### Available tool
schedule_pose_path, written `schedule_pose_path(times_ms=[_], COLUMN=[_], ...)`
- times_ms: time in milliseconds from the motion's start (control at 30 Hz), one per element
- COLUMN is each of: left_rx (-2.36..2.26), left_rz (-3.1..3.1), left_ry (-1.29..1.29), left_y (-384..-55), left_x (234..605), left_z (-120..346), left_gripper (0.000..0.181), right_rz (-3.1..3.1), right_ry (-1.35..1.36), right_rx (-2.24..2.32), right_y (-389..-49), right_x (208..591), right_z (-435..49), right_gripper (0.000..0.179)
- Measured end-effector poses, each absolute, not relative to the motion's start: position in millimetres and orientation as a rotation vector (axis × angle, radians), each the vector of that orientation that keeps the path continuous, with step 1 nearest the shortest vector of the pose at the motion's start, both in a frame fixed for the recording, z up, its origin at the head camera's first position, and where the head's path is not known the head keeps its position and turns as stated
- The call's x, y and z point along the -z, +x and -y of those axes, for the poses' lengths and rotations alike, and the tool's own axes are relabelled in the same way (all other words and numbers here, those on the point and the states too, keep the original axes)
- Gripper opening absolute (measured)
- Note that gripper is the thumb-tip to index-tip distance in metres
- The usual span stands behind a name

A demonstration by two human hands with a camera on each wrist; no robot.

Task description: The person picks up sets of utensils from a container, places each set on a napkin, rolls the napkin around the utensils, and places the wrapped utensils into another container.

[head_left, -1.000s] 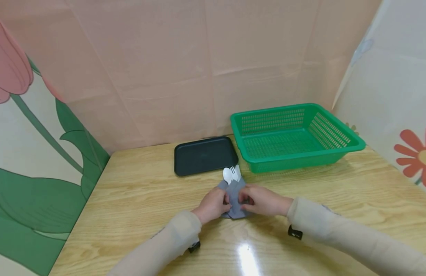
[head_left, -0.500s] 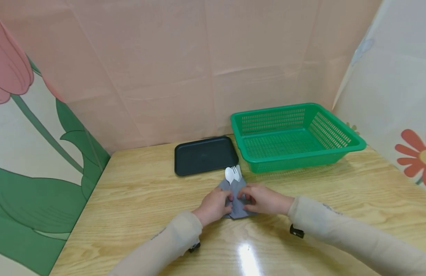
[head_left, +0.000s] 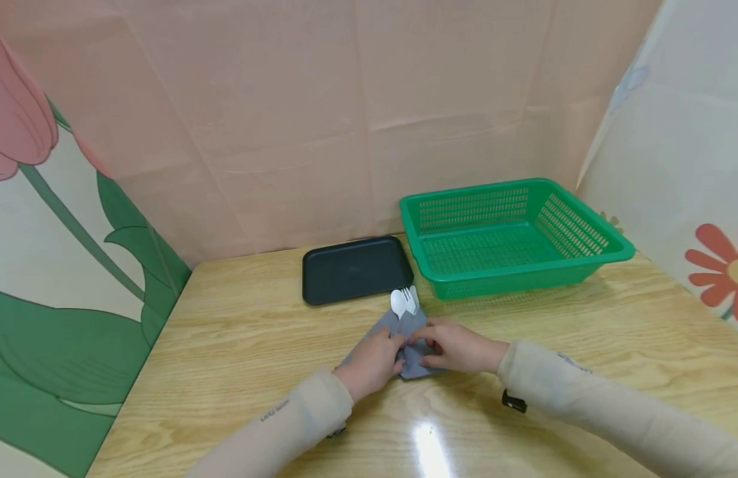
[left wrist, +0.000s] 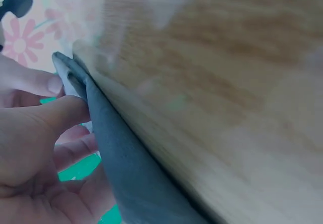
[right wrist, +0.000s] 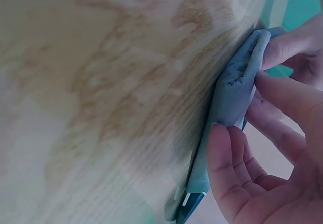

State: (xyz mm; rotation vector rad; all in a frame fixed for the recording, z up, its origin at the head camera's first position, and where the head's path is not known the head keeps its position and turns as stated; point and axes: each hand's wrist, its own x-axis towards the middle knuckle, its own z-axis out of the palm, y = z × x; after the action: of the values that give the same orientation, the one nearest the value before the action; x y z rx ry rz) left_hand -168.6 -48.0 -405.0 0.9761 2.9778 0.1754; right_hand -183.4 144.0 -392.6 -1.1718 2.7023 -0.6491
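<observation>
A grey-blue cloth napkin (head_left: 412, 325) lies folded around white cutlery on the table. The heads of a spoon (head_left: 398, 303), a fork (head_left: 409, 303) and what looks like a knife (head_left: 414, 295) stick out at its far end; their handles are hidden in the cloth. My left hand (head_left: 370, 364) pinches the napkin near its middle, and a flap spreads out to the left under that hand. From the other side, my right hand (head_left: 460, 346) holds the folded cloth with thumb and curled fingers. In the right wrist view the fold (right wrist: 233, 95) runs between both hands.
A black tray (head_left: 355, 271) lies just beyond the cutlery. To its right stands a green plastic basket (head_left: 512, 273) with slotted walls. A pink cloth backdrop (head_left: 273, 133) rises behind the wooden table (head_left: 237, 338).
The cutlery heads have shifted slightly to the right. My left hand has edged right over the napkin, and a flap of cloth now shows on its left. The right hand barely moved.
</observation>
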Motion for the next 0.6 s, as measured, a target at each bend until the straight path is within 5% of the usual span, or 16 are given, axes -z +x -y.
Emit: schedule_pose_path(times_ms=[600], left_rx=[-0.312], left_rz=[-2.961], left_ry=[0.990], left_y=[-168.3], left_x=[400.0], left_z=[55.3], left_gripper=[0.023], right_rz=[-2.748], right_ry=[-1.226], right_rx=[0.545], right_y=[-183.1], right_x=[392.2], right_z=[-141.1], right_gripper=[0.031])
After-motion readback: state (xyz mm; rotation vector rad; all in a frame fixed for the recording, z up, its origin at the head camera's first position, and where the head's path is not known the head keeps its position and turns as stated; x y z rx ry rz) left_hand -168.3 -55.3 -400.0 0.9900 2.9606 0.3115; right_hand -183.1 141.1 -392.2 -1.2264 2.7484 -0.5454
